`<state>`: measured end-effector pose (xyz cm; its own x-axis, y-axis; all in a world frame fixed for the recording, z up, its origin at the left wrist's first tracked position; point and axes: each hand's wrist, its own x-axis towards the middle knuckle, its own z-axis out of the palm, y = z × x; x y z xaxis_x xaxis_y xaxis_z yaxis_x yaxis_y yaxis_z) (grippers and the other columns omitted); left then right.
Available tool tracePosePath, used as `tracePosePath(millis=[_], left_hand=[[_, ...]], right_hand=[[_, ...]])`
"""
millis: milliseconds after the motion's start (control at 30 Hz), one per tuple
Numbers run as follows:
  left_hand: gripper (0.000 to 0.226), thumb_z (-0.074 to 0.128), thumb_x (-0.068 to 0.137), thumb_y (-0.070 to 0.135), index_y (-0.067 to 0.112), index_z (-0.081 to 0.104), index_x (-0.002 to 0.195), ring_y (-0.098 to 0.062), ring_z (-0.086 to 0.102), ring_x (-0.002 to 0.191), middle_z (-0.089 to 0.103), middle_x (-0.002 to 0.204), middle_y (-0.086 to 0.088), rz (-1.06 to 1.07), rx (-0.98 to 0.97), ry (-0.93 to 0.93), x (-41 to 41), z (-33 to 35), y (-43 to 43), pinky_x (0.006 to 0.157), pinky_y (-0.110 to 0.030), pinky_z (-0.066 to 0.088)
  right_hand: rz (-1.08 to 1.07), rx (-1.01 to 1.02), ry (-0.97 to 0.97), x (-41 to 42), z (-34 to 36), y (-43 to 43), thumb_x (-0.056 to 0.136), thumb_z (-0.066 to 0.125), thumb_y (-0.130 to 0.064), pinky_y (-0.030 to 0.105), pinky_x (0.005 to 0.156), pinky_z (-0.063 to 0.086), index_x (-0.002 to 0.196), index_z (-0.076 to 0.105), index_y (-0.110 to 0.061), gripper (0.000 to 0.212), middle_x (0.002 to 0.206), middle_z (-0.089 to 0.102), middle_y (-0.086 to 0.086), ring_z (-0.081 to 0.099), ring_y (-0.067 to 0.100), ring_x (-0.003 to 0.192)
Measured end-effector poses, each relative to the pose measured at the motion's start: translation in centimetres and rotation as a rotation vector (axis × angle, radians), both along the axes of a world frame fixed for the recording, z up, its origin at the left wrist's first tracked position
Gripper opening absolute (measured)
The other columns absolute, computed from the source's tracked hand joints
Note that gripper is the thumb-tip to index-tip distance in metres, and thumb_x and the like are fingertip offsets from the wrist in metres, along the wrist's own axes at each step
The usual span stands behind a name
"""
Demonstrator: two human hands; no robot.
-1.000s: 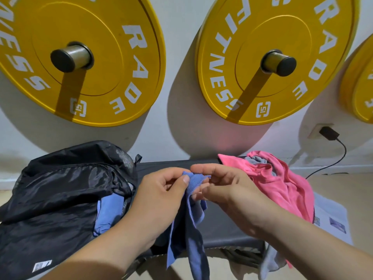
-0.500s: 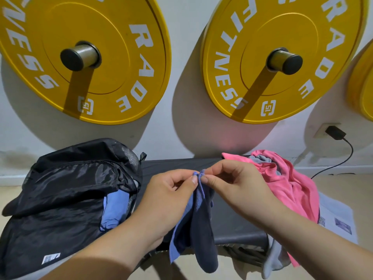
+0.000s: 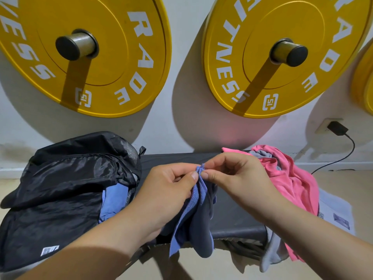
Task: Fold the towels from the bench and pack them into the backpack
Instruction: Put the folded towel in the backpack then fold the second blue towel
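A small blue towel hangs bunched over the front of the dark bench. My left hand and my right hand both pinch its top edge, thumb tips almost touching. At the left the black backpack lies open on the bench, with a light blue towel showing inside its mouth. A pink towel is heaped at the bench's right end over a grey towel that hangs off the front edge.
Two yellow weight plates hang on pegs on the wall above the bench. A black charger is plugged into a wall socket at the right, its cable running down. A printed paper lies on the floor beside the bench.
My hands have drawn together, so the towel's top edge is gathered between both thumbs. The towel now hangs narrower and more bunched. The view has shifted slightly.
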<state>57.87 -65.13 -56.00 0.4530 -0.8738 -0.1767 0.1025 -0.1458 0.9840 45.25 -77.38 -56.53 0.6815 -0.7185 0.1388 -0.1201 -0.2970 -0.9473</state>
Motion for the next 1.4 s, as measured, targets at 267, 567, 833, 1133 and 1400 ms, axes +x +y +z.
tracePosePath(millis=[267,567,833,1133,1400], left_hand=[[0.019,0.078,0.084,0.005,0.020,0.079,0.094,-0.019,0.077,0.089,0.080,0.087,0.000,0.012,-0.010,-0.204,0.0,-0.3,0.2,0.093,-0.043,0.059],[0.017,0.061,0.098,0.016,0.026,0.074,0.093,-0.019,0.071,0.088,0.077,0.088,0.007,-0.035,-0.082,-0.442,1.5,1.5,0.9,0.082,-0.034,0.056],[0.016,0.051,0.103,0.019,0.025,0.063,0.095,-0.012,0.057,0.064,0.066,0.073,0.001,0.205,-0.270,-0.553,3.4,3.8,1.8,0.061,-0.022,0.045],[0.014,0.052,0.103,0.020,0.022,0.064,0.097,-0.013,0.055,0.065,0.066,0.077,-0.009,0.411,-0.199,-0.496,6.1,1.8,1.2,0.064,-0.035,0.045],[0.015,0.051,0.103,0.028,0.030,0.063,0.095,-0.040,0.066,0.088,0.072,0.087,-0.013,0.441,-0.048,-0.435,7.5,-0.2,1.4,0.082,-0.056,0.054]], right_hand=[[0.017,0.029,-0.015,-0.3,-0.1,0.1,0.082,0.081,-0.011,0.048,0.061,0.055,0.078,0.075,-0.012,0.007,0.074,0.074,0.011,0.066,0.034,0.065],[0.296,0.030,0.094,-0.2,-0.2,0.3,0.088,0.072,-0.006,0.040,0.101,0.052,0.113,0.070,-0.024,0.031,0.113,0.074,-0.004,0.068,0.015,0.111],[0.298,-0.208,0.308,0.0,-0.4,0.3,0.092,0.068,-0.025,0.043,0.073,0.056,0.094,0.067,-0.017,0.009,0.084,0.071,0.003,0.067,0.021,0.076],[0.035,0.064,0.548,-2.5,-4.3,-2.9,0.089,0.049,-0.003,0.030,0.057,0.046,0.086,0.071,-0.016,0.026,0.063,0.060,-0.006,0.051,0.012,0.059],[-0.221,0.429,0.283,-2.3,-3.7,-3.6,0.091,0.056,-0.014,0.032,0.057,0.054,0.080,0.071,-0.013,0.018,0.064,0.058,0.003,0.054,0.017,0.064]])
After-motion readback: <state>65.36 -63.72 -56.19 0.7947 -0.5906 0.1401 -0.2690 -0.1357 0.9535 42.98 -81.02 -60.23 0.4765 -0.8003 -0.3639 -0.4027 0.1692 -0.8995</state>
